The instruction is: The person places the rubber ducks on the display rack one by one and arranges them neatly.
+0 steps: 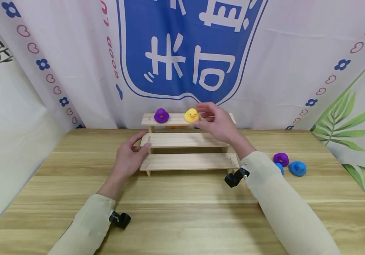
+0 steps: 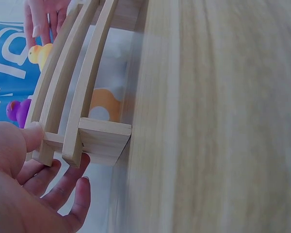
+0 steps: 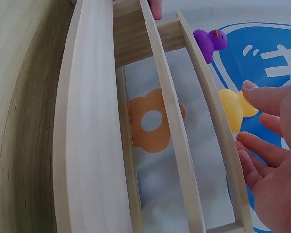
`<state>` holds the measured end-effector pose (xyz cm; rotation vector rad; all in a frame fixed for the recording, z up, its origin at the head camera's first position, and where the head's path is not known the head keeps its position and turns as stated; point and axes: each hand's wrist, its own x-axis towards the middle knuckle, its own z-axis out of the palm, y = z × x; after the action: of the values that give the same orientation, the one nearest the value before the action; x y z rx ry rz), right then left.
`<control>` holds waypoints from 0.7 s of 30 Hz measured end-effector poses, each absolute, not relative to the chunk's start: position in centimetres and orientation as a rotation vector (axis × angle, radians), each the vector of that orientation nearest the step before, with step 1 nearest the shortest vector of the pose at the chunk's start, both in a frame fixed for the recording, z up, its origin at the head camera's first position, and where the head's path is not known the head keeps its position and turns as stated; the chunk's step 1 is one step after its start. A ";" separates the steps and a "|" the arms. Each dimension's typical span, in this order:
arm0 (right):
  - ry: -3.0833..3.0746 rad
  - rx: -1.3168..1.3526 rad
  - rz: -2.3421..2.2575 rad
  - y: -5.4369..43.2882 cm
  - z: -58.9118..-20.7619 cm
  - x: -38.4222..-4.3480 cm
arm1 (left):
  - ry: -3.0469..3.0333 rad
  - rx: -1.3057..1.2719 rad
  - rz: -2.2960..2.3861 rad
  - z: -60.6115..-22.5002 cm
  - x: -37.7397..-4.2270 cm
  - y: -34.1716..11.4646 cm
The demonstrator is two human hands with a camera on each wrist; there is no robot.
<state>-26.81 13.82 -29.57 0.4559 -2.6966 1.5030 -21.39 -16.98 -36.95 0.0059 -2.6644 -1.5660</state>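
A three-tier wooden display stand [image 1: 188,162] sits on the table against the backdrop. On its top tier are a purple rubber duck [image 1: 161,116] at the left and a yellow rubber duck [image 1: 192,115] near the middle. My right hand [image 1: 215,122] is just right of the yellow duck, fingers loosely extended, thumb and fingertips close beside it. At the stand's left end, my left hand [image 1: 129,154] holds the middle tier. In the left wrist view its thumb [image 2: 33,136] lies on the wood, with the other fingers bent round the end.
Right of the stand, a purple duck [image 1: 281,159], a blue duck [image 1: 298,168] and another blue one [image 1: 279,168], partly hidden by the right sleeve, lie on the table [image 1: 182,219]. A bit of red peeks out under that sleeve. A printed cloth [image 1: 284,71] hangs close behind the stand.
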 end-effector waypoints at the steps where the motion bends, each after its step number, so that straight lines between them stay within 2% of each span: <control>1: -2.694 0.462 1.498 14.0 -29.6 -26.7 | -2.666 0.007 -1.568 -36.9 -21.4 -17.0; 21: -2.646 0.470 1.416 18.4 -30.2 -24.1 | -2.668 0.003 -1.545 -37.1 -21.4 -17.1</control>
<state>-24.13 18.36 -30.20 0.4698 -2.6456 1.4156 -21.41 -17.08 -37.06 0.0032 -2.6675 -1.5452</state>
